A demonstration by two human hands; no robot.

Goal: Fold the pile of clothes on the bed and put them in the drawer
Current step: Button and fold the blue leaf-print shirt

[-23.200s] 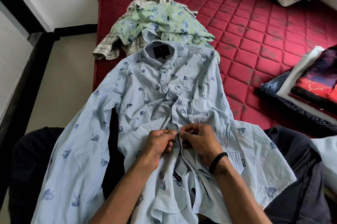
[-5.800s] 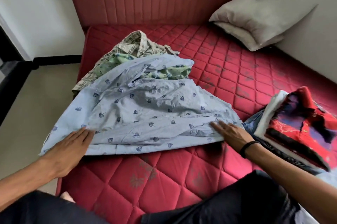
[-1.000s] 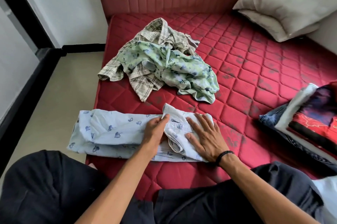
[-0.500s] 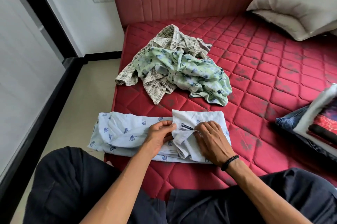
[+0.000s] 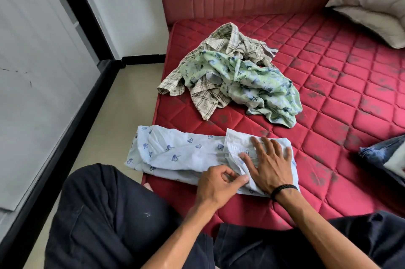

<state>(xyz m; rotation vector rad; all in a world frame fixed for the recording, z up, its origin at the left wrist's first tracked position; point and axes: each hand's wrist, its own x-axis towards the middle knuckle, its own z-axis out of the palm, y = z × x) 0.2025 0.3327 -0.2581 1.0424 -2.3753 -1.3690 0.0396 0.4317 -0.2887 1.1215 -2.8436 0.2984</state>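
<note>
Since half a second ago the right hand (image 5: 270,167) has flattened, fingers spread, pressing the folded end of the pale blue leaf-print shirt (image 5: 186,154), while the left hand (image 5: 219,183) has slid nearer and pinches the fabric edge beside it. The shirt lies along the red quilted mattress (image 5: 341,84) edge; beyond the hands sits a crumpled plaid-and-green clothes pile (image 5: 232,80); a grey pillow (image 5: 372,3) far right.
</note>
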